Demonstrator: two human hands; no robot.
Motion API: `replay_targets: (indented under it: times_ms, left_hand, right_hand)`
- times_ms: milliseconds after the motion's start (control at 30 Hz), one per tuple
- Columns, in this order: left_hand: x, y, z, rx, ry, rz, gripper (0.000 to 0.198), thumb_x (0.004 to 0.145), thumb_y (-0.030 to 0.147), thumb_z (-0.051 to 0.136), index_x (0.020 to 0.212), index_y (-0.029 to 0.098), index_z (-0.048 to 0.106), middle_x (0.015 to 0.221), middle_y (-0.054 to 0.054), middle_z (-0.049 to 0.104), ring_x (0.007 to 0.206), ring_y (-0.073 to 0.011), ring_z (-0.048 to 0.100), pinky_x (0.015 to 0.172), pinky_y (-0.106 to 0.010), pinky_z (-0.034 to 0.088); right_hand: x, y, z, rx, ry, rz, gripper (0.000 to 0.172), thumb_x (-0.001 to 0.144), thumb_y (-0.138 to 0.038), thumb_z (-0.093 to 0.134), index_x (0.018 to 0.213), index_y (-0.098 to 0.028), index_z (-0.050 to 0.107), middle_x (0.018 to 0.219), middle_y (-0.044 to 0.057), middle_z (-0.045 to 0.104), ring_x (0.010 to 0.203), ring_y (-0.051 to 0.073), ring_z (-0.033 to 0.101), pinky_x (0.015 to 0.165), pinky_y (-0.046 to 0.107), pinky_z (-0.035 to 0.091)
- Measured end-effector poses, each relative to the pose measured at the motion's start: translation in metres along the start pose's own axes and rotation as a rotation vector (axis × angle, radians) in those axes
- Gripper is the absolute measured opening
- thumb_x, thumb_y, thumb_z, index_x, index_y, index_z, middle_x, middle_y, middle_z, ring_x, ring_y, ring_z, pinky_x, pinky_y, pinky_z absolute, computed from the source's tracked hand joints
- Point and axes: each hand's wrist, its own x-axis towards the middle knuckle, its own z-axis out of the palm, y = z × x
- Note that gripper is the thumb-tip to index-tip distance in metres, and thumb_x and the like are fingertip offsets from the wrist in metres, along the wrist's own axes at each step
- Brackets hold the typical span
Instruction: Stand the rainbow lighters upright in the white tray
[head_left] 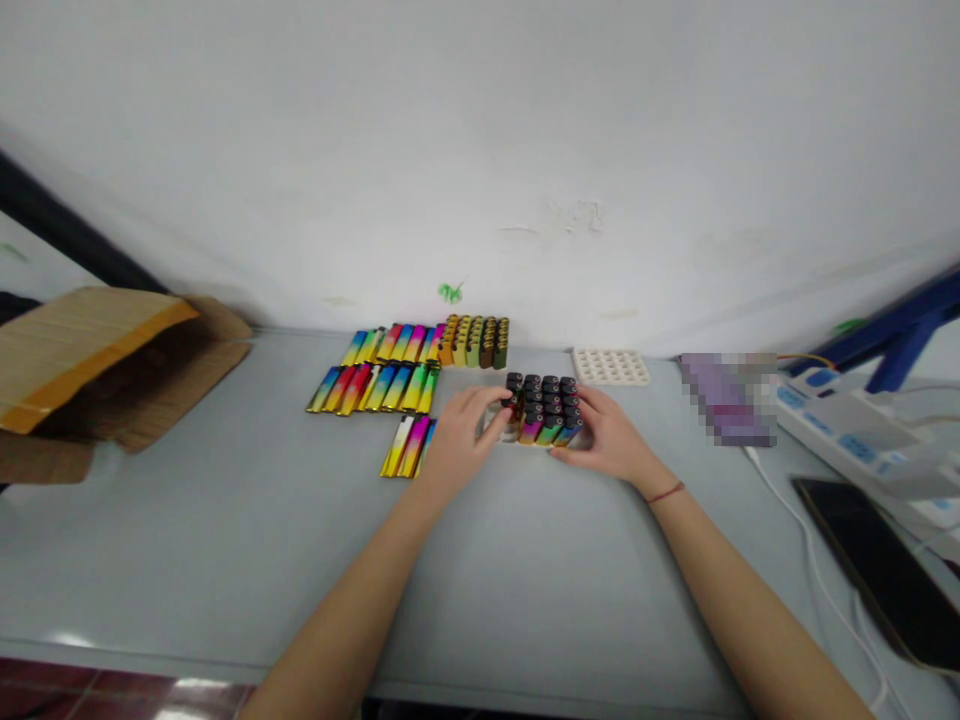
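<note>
Upright lighters with black tops and shiny rainbow-coloured bodies stand in rows in a white holed tray in front of me. My left hand is at the tray's left side, thumb and fingers pinched on a lighter in the left column; my fingers partly hide it. My right hand curves round the right side of the block of lighters, its thumb near the front right corner. To the left, shiny rainbow-gradient pieces lie in rows, a few of them partly behind my left hand.
A block of upright gold and green pieces stands by the wall. A white holed tray lies at the back right. An open cardboard box sits left. A power strip, a phone and white cables occupy the right.
</note>
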Motion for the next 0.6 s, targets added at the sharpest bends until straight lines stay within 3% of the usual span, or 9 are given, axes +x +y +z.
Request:
replay_targets:
  times_ms: [300,433,533,600]
  left_hand:
    - [-0.001,0.0,-0.001,0.104,0.001,0.046,0.035,0.09,0.015,0.046,0.118,0.024,0.065,0.112,-0.008,0.064,0.109,-0.0203,0.06,0.101,-0.037,0.047]
    - [0.001,0.005,-0.011,0.127,0.01,0.074,0.04,0.086,0.011,0.044,0.117,0.023,0.066,0.114,-0.009,0.063,0.108,-0.0202,0.06,0.1,-0.036,0.046]
    - [0.006,0.01,-0.033,0.154,-0.009,-0.037,0.038,0.087,0.018,0.044,0.12,0.021,0.063,0.106,-0.008,0.068,0.086,-0.0183,0.064,0.085,-0.032,0.049]
    - [0.008,0.009,-0.055,0.209,-0.049,-0.231,0.035,0.087,0.026,0.046,0.117,0.02,0.063,0.086,-0.004,0.071,0.063,-0.0162,0.06,0.068,-0.028,0.047]
  right_hand:
    - [0.001,0.0,-0.001,0.014,-0.016,0.007,0.074,0.076,-0.062,0.069,0.132,-0.016,0.055,0.134,0.019,0.056,0.125,0.037,0.052,0.108,0.056,0.042]
    - [0.001,-0.001,-0.002,0.014,-0.015,0.006,0.073,0.076,-0.061,0.069,0.133,-0.017,0.054,0.134,0.018,0.056,0.126,0.037,0.051,0.107,0.057,0.042]
    - [0.001,-0.001,-0.002,0.005,-0.018,0.006,0.071,0.077,-0.061,0.068,0.131,-0.016,0.055,0.134,0.019,0.056,0.125,0.037,0.052,0.107,0.056,0.043]
    - [0.001,0.0,-0.002,0.003,-0.022,0.006,0.072,0.076,-0.061,0.068,0.13,-0.015,0.056,0.133,0.019,0.056,0.125,0.037,0.052,0.107,0.056,0.043]
